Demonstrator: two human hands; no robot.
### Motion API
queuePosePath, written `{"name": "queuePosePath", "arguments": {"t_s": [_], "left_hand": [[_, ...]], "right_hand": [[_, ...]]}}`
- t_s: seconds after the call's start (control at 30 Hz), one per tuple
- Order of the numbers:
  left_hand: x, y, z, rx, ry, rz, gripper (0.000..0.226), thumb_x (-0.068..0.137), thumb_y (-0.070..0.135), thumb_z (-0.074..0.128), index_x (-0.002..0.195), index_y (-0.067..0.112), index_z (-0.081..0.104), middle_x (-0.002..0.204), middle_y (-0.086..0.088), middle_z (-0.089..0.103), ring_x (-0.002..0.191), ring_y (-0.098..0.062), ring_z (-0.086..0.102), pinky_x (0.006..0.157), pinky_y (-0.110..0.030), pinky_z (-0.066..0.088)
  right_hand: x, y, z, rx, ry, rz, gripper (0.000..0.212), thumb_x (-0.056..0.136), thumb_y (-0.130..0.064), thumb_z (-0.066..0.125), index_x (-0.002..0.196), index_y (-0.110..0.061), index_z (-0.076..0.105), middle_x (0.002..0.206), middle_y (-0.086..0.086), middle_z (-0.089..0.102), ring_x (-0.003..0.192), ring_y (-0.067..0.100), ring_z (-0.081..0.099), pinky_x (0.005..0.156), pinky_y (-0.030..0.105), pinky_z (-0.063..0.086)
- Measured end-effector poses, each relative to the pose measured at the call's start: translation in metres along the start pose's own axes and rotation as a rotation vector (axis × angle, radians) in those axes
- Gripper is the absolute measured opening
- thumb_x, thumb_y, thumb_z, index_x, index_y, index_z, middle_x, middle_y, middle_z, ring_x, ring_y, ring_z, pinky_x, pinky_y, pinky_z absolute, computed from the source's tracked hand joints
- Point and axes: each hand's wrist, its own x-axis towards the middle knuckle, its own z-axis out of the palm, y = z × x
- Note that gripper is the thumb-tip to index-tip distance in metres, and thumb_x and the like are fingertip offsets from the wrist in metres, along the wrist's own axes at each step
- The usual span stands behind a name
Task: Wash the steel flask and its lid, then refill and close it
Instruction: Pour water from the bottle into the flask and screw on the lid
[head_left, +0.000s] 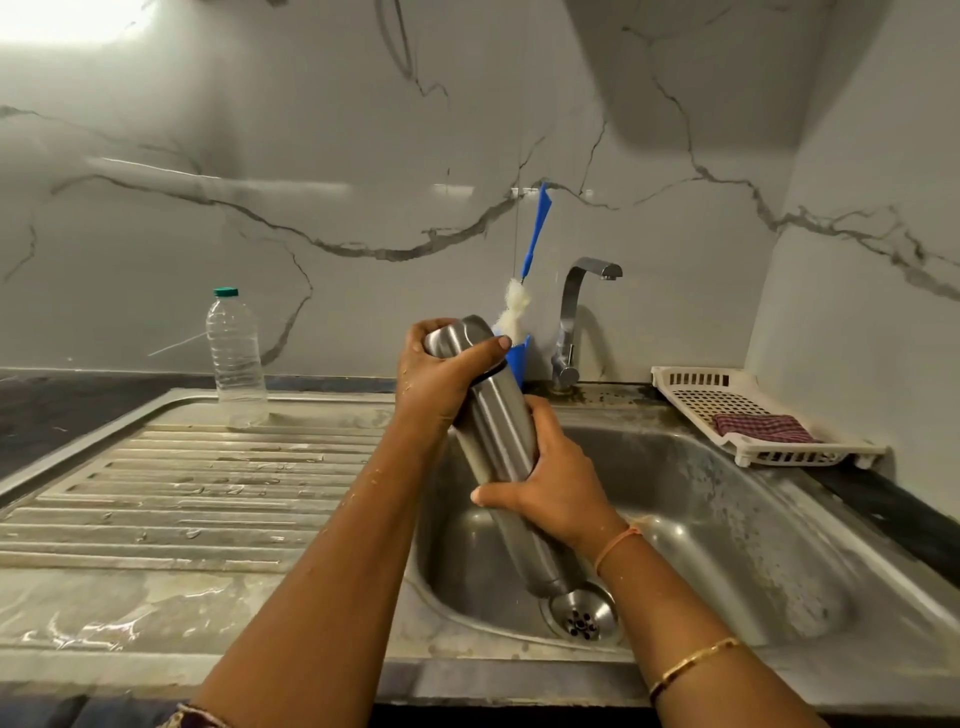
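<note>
The steel flask (496, 421) is held tilted over the sink (727, 519) basin, lid (457, 335) gripped by the left hand (441, 374), body by the right hand (556, 483); washing and refilling are judged outstanding.

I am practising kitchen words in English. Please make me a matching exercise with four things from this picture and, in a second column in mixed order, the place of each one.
Things:
1. steel flask
2. plastic bottle
3. checked cloth
4. bottle brush

Places:
A. in the white tray, right of the sink
B. behind the flask, beside the tap
C. standing at the back of the draining board
D. held over the basin, left hand at the lid end, right hand on the body

Pairs: 1-D, 2-C, 3-A, 4-B
</note>
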Motion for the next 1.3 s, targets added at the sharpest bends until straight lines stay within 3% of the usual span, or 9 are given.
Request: {"name": "queuePosePath", "arguments": {"t_s": [0.23,0.4,0.53,0.63,0.73,0.93,1.07,1.2,1.3], "left_hand": [[0.001,0.0,0.001,-0.04,-0.062,0.001,0.072,0.058,0.028,0.085,0.118,0.028,0.046,0.109,-0.003,0.056,0.093,-0.021,0.063,0.08,-0.036,0.056],[-0.001,0.0,-0.008,-0.163,-0.202,-0.028,0.063,0.056,0.023,0.081,0.111,0.022,0.051,0.109,-0.009,0.06,0.087,-0.019,0.064,0.071,-0.032,0.055],[-0.005,-0.007,-0.007,-0.191,-0.441,-0.172,0.115,0.036,0.06,0.087,0.134,0.024,0.039,0.12,-0.009,0.059,0.101,-0.021,0.064,0.071,-0.032,0.057],[-0.018,-0.022,-0.005,-0.022,-0.576,-0.351,0.1,0.044,0.083,0.065,0.125,0.026,0.049,0.114,-0.012,0.065,0.101,-0.028,0.066,0.085,-0.048,0.054],[-0.033,-0.039,-0.009,0.012,-0.701,-0.549,0.09,0.042,0.079,0.069,0.112,0.025,0.057,0.11,-0.015,0.066,0.108,-0.034,0.062,0.099,-0.06,0.041],[-0.046,-0.051,-0.011,-0.151,-0.894,-0.673,0.105,0.04,0.027,0.096,0.131,0.017,0.045,0.123,-0.023,0.056,0.111,-0.041,0.059,0.087,-0.058,0.05],[-0.051,-0.053,-0.001,-0.02,-0.761,-0.489,0.072,0.062,0.018,0.086,0.124,0.017,0.049,0.11,-0.011,0.064,0.094,-0.023,0.068,0.074,-0.038,0.058],[-0.047,-0.068,0.005,0.314,-0.486,-0.187,0.109,0.051,0.033,0.091,0.14,0.024,0.029,0.122,-0.003,0.056,0.099,-0.018,0.063,0.081,-0.034,0.058],[-0.048,-0.071,0.007,0.563,-0.298,0.087,0.111,0.058,0.03,0.089,0.141,0.029,0.015,0.11,0.003,0.05,0.08,-0.006,0.06,0.059,-0.014,0.054]], "right_hand": [[0.0,-0.001,0.001,-0.079,0.083,-0.033,0.1,0.06,-0.044,0.081,0.14,-0.037,0.022,0.123,-0.004,0.056,0.101,0.018,0.061,0.089,0.041,0.053],[0.003,0.001,-0.009,0.141,-0.075,-0.014,0.096,0.053,-0.033,0.086,0.133,-0.036,0.033,0.114,-0.007,0.057,0.097,0.012,0.061,0.086,0.036,0.054],[0.003,-0.002,-0.015,0.507,-0.059,0.087,0.085,0.053,-0.023,0.08,0.127,-0.028,0.04,0.109,-0.002,0.061,0.093,0.012,0.063,0.072,0.022,0.053],[0.006,0.004,-0.015,0.831,0.014,0.204,0.094,0.046,-0.03,0.079,0.132,-0.016,0.044,0.115,0.015,0.063,0.092,0.024,0.066,0.068,0.032,0.055],[0.006,0.003,-0.023,1.105,0.049,0.275,0.089,0.046,-0.03,0.076,0.128,-0.003,0.052,0.112,0.021,0.064,0.087,0.027,0.065,0.069,0.035,0.056],[0.002,0.005,-0.034,1.268,0.131,0.282,0.069,0.045,-0.032,0.073,0.107,-0.006,0.059,0.077,0.009,0.067,0.067,0.02,0.066,0.062,0.031,0.055],[0.005,0.007,-0.037,1.172,0.132,0.296,0.045,0.067,-0.029,0.07,0.106,-0.01,0.058,0.082,0.009,0.067,0.073,0.02,0.066,0.065,0.033,0.055],[0.015,0.008,-0.033,0.82,0.166,0.348,0.044,0.09,-0.032,0.056,0.129,-0.015,0.045,0.109,0.01,0.061,0.095,0.022,0.063,0.078,0.034,0.054],[0.017,0.007,-0.021,0.683,0.211,0.344,0.058,0.087,-0.031,0.063,0.137,-0.019,0.034,0.121,0.008,0.058,0.099,0.019,0.061,0.078,0.033,0.054]]}}
